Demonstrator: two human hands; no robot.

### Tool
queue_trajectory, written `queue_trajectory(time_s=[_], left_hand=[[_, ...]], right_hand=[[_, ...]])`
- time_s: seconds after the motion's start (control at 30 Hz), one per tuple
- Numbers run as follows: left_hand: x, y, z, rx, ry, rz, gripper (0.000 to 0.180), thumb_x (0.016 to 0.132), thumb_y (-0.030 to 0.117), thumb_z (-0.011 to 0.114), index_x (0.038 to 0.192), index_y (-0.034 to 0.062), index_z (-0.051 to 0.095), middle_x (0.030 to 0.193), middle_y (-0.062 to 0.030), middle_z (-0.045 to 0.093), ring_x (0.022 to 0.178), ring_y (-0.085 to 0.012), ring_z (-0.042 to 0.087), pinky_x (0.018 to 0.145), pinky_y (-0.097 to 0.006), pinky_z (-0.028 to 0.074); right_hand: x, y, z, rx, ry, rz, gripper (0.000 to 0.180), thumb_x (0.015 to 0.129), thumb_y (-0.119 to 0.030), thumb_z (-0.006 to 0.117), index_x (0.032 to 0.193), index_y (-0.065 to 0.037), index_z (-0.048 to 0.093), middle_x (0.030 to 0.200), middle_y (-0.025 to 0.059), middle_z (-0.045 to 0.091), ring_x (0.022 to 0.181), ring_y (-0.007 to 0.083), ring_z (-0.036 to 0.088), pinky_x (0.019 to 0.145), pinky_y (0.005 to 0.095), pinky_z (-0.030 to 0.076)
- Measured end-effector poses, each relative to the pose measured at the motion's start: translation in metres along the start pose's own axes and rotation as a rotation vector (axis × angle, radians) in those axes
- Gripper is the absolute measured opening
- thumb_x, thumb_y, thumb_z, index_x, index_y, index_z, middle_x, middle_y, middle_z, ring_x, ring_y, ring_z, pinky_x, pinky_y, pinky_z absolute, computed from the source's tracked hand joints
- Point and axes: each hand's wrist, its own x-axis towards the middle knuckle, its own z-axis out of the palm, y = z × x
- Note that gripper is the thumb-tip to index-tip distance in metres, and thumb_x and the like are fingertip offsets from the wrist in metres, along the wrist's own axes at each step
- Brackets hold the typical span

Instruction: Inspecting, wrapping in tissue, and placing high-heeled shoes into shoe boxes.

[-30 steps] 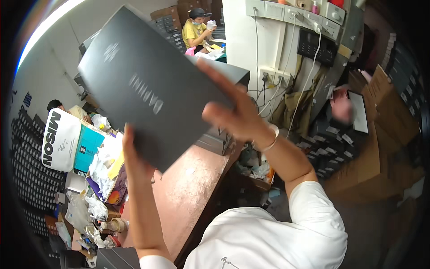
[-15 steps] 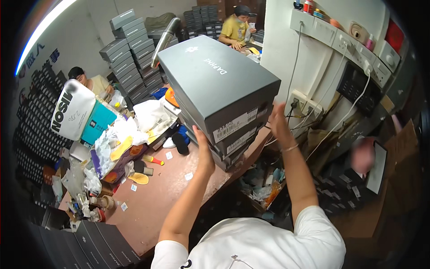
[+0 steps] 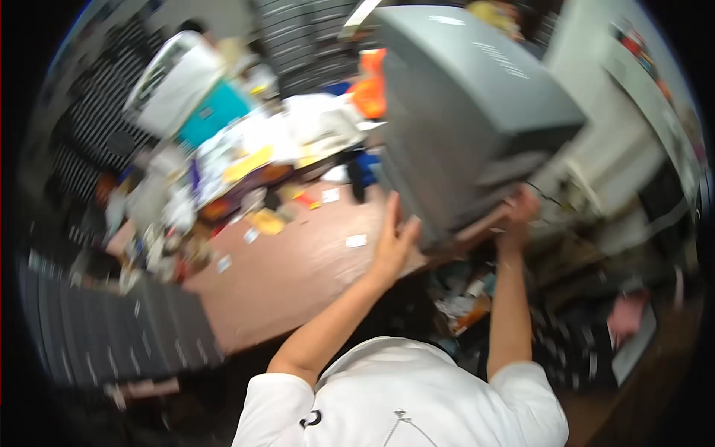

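Observation:
A tall stack of dark grey shoe boxes [image 3: 447, 149] stands at the right end of the table [image 3: 298, 276], smeared by motion. The top box's lid carries pale lettering. Beside the stack's lower near-left edge is my left hand [image 3: 395, 242], its fingers stretched out and thumb apart; whether it touches the cardboard is unclear. My right hand [image 3: 518, 214] is at the stack's lower right side. Blur hides how its fingers lie, and I cannot tell if they grip a box.
Plastic wrapping, yellow insoles [image 3: 266, 221] and small white labels [image 3: 356, 241] lie across the table's left and middle. More grey boxes [image 3: 112, 320] are lined up at the left. A bin of scraps [image 3: 465, 302] is below the table edge; a white wall [image 3: 596, 97] rises at right.
The view has swung, so table and box stack appear farther right and higher. Both hands are lower against the stack, and the left fingers have spread away from its side.

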Motion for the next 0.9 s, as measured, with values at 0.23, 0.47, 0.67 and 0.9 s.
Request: queue_trajectory(time_s=[0.23,0.47,0.67,0.9], left_hand=[[-0.204,0.096,-0.31,1.117,0.899,0.315,0.045,0.083,0.017,0.066,0.122,-0.0004,0.054,0.137,-0.0212,0.042,0.127,-0.037,0.04,0.106,-0.043,0.032],[-0.385,0.164,-0.525,1.561,1.133,-0.64,0.045,0.092,0.037,0.053,0.106,-0.0049,0.06,0.113,-0.0233,0.059,0.104,-0.0385,0.055,0.087,-0.044,0.045],[-0.351,0.13,-0.51,0.906,0.938,-0.499,0.044,0.085,0.039,0.062,0.104,-0.0008,0.06,0.1,-0.02,0.06,0.09,-0.036,0.059,0.077,-0.042,0.046],[-0.319,0.04,-0.389,0.713,0.852,-0.2,0.055,0.073,0.022,0.078,0.117,-0.0007,0.056,0.092,-0.0115,0.055,0.079,-0.0239,0.057,0.069,-0.034,0.047]], right_hand=[[-0.274,-0.043,0.017,0.542,-0.562,1.319,0.018,0.092,-0.026,0.057,0.099,-0.011,0.06,0.079,0.0032,0.061,0.067,0.0128,0.06,0.052,0.027,0.05],[-0.322,-0.355,0.198,0.5,-1.97,0.533,0.038,0.094,-0.028,0.056,0.117,0.002,0.057,0.095,0.0081,0.064,0.077,0.0141,0.061,0.067,0.0256,0.05],[-0.336,-0.511,0.297,0.79,-1.992,0.691,0.081,0.089,-0.052,0.055,0.146,-0.002,0.024,0.144,0.0179,0.035,0.127,0.0274,0.041,0.1,0.038,0.04],[-0.309,-0.393,0.234,0.663,-1.777,0.694,0.063,0.087,-0.031,0.066,0.135,0.003,0.043,0.128,0.0146,0.053,0.115,0.0201,0.05,0.094,0.0336,0.043]])
